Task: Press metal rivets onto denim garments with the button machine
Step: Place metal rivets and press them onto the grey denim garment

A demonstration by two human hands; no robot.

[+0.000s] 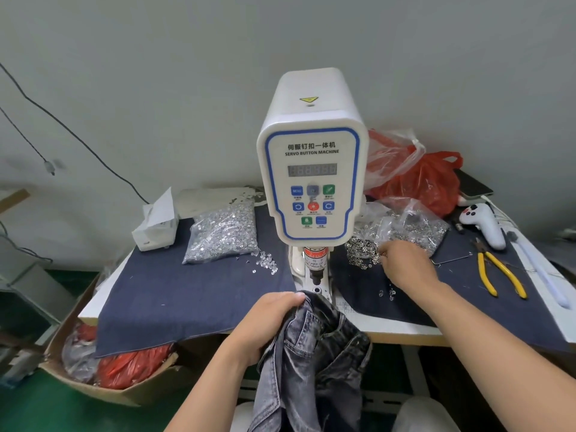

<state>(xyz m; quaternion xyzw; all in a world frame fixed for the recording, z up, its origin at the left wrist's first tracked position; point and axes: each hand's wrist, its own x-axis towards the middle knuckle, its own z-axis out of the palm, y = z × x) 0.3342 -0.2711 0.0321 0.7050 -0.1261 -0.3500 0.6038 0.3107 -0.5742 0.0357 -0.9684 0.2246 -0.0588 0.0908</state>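
Below the button machine (313, 169), at the table's (402, 330) front edge, the left hand (268, 322) grips a bunched fold of the grey denim garment (314, 363), fingers curled over the cloth; the fold's upper edge lies just in front of the machine's lower die (317, 289), while the rest of the garment hangs off the edge toward the person. To the right of the machine, the right hand (405, 263) rests on a loose pile of metal rivets (363, 251) spilled from a clear bag (411, 226), its fingertips curled into the pile as if pinching one piece; whether a rivet is actually held cannot be told. To the left of the machine sits a second clear bag of silver parts (223, 233), with a few strays (266, 261) beside it, and a white box (156, 229) farther left. Farther right of the machine lie yellow-handled pliers (498, 272) and a white handheld device (484, 224); red plastic bags (427, 179) lie behind on the right.

Step in hand, by judgement: fetching a rivet while the garment waits by the die. The next move calls for seating the rivet at the machine's head, spreading the denim flat over the die at the intended spot, and keeping fingers clear of the punch (314, 269).
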